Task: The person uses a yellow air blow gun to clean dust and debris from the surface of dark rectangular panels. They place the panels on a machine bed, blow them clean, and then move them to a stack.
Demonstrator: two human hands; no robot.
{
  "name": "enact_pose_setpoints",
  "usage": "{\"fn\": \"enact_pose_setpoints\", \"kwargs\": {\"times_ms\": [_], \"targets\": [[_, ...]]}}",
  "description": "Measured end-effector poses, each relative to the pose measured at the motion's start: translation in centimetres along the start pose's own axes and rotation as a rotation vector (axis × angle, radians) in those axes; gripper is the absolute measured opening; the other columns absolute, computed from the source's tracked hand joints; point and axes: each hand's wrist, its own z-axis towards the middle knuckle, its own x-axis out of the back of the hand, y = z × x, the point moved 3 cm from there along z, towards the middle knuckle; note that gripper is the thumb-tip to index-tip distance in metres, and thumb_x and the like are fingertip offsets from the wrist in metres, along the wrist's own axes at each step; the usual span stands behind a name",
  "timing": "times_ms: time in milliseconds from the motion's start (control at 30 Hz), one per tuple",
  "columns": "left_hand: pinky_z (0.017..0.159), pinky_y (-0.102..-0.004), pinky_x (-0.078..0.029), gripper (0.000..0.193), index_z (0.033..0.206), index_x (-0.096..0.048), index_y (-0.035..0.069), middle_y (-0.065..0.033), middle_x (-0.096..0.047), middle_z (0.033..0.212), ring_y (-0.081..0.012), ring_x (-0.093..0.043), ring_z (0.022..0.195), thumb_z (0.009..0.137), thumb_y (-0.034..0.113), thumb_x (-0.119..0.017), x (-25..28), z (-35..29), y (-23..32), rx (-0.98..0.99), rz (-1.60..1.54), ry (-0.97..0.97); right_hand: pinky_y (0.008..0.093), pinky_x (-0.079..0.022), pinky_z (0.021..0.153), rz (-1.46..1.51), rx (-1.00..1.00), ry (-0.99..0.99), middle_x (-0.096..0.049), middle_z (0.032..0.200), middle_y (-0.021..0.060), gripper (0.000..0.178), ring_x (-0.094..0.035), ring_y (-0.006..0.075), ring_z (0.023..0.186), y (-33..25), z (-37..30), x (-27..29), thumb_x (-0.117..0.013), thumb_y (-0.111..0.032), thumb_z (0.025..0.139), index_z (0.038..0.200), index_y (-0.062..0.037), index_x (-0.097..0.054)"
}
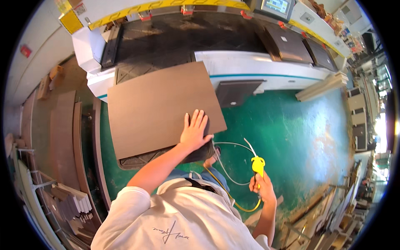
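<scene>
A large brown panel [154, 108] lies flat on a dark ribbed stand [146, 156] in front of me. My left hand [194, 131] rests on the panel near its right front corner, fingers stretched out and thumb at the edge. Off to the right, my right hand [263, 188] is wrapped round a yellow air blow gun [258, 165]. Its thin nozzle points up and away from me, apart from the panel. From the gun's lower end a yellow hose [246, 209] loops back toward my waist.
Behind the panel stands a long white machine [266, 68] with a dark bed and a screen [276, 9]. A dark panel [236, 92] leans on its front. Long boards [66, 137] stand at the left, and pale strips [321, 86] lean at the right. A pale hose [227, 168] hangs near my legs.
</scene>
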Motion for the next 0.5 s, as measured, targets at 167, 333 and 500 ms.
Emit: {"fn": "enact_pose_setpoints", "kwargs": {"times_ms": [167,333,500], "targets": [[0.121,-0.0779,-0.014,0.1,0.162,-0.032,0.005,-0.025,-0.02,0.171,-0.0451,-0.014,0.16,0.079,0.028,-0.083,-3.5,4.3,4.4,0.091,0.265,-0.085,0.0265,-0.044,0.055,0.042,-0.028,-0.457,-0.069,0.084,0.009,0.022,-0.058,0.013,0.061,2.0,3.3,6.6,-0.05,-0.021,0.11,0.125,-0.005,-0.055],[0.121,-0.0751,-0.019,0.088,0.16,-0.032,0.001,-0.0293,-0.024,0.167,-0.0499,-0.019,0.158,0.083,0.008,-0.072,-4.3,3.8,5.7,0.092,0.385,-0.094,0.0322,-0.058,0.068,0.089,-0.005,-0.484,-0.07,0.117,0.0158,0.055,-0.069,0.0229,0.093,2.3,7.5,12.6,-0.06,-0.015,0.104,0.155,-0.0041,-0.043],[0.122,-0.0619,-0.032,0.077,0.156,-0.04,0.0,-0.0288,-0.037,0.161,-0.0478,-0.033,0.152,0.085,0.01,-0.07,6.1,3.7,10.9,0.029,0.235,-0.227,0.0415,-0.064,0.082,-0.048,0.091,-0.419,-0.067,0.129,0.0088,0.049,-0.066,0.0236,0.114,4.4,12.8,14.7,-0.068,-0.015,0.1,0.145,-0.0016,-0.053]]}}
